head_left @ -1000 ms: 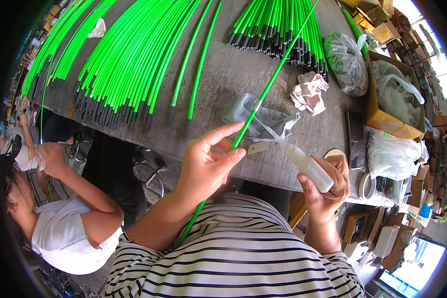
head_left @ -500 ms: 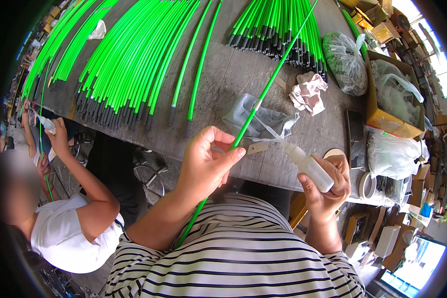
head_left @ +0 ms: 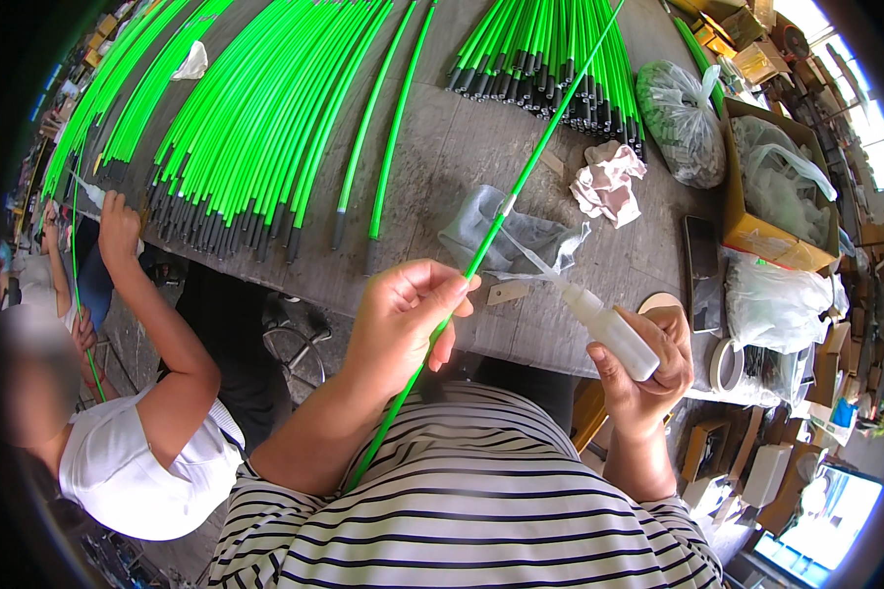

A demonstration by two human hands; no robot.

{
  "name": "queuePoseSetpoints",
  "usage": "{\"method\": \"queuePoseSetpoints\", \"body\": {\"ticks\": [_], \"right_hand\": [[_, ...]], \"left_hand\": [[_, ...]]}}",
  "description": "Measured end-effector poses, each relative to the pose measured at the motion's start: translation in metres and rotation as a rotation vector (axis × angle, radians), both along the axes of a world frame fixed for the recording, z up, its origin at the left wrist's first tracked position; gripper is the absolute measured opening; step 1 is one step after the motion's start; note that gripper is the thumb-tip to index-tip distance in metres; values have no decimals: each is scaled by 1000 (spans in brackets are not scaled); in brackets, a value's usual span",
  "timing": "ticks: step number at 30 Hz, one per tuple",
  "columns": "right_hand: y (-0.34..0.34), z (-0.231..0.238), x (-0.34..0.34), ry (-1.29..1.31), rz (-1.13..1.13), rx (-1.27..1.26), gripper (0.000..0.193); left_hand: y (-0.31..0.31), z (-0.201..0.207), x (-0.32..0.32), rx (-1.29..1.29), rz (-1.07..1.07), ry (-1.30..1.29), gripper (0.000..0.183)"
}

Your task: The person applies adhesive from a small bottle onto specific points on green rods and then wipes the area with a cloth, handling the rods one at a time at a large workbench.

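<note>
A long, thin green rod [head_left: 537,152] slants up from beside my body and out over the table. My left hand [head_left: 408,309] pinches it between thumb and fingers below its middle. In my right hand [head_left: 648,368] is a small translucent squeeze bottle [head_left: 614,334] with a long narrow nozzle, tilted toward the rod. The nozzle's tip is close to a pale band [head_left: 508,204] on the rod; whether they touch I cannot tell. Behind the nozzle lies a clear plastic bag [head_left: 481,231] on the table, next to a small tag [head_left: 508,292].
Many green rods with dark ends [head_left: 255,128] lie in rows at the left; another bundle [head_left: 550,69] is at the back. Crumpled paper [head_left: 609,184], a filled plastic bag [head_left: 680,128], a carton [head_left: 781,240] and a phone [head_left: 701,247] are at right. A co-worker [head_left: 147,442] handles a rod and bottle at left.
My left thumb and fingers have shifted slightly on the rod, with the thumb drawn back. My right hand and bottle stay nearly still. The co-worker's raised hand has moved up toward the table.
</note>
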State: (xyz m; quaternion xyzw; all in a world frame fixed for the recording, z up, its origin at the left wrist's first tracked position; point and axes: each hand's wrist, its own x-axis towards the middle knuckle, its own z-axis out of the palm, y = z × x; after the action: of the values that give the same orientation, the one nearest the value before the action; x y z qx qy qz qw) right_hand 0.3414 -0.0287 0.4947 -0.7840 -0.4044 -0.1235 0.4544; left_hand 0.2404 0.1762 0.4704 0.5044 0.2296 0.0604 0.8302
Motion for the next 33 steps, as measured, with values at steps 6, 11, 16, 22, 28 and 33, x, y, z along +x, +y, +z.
{"method": "queuePoseSetpoints", "body": {"ticks": [6, 11, 16, 22, 28, 33], "right_hand": [[0, 0, 0, -6, 10, 0, 36], [1, 1, -1, -3, 15, -1, 36], [-1, -2, -2, 33, -22, -38, 33], [-17, -30, 13, 455, -155, 369, 30], [-17, -43, 68, 665, -160, 636, 35], [-18, -62, 106, 542, -290, 444, 23]], "left_hand": [[1, 3, 0, -50, -40, -7, 28], [0, 8, 0, 44, -45, -7, 28], [4, 5, -1, -76, -21, -3, 26], [4, 9, 1, -110, 3, 6, 25], [5, 6, -3, -105, 12, -13, 24], [4, 6, -4, -81, -5, -22, 23]]}}
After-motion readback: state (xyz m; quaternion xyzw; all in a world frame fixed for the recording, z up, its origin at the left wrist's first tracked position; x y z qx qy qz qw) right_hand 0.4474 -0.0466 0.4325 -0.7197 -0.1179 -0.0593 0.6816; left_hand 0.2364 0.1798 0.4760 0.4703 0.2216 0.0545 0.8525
